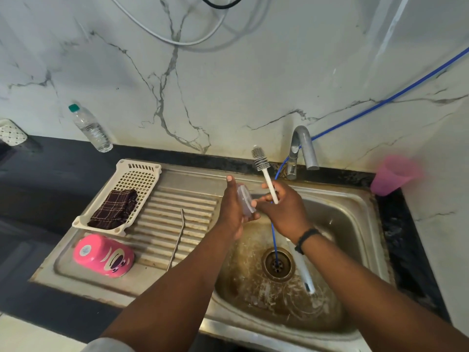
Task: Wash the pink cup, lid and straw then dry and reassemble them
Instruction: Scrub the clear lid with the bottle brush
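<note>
Over the sink (360,199), the left hand (232,212) grips the clear lid (245,199) on edge; the right hand (284,207) holds a brush (264,168), bristles up. On the drainboard to the left lie the pink cup (104,255), upside down, the metal straw (177,240), and a basket (132,179) holding a cloth (114,209). A blue hose (274,237) runs into the drain between the arms.

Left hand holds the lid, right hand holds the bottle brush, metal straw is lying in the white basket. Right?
Not quite. The head view shows the metal straw lying on the ribbed drainboard, beside the white basket. The left hand does hold the lid; the right hand holds the bottle brush.
</note>
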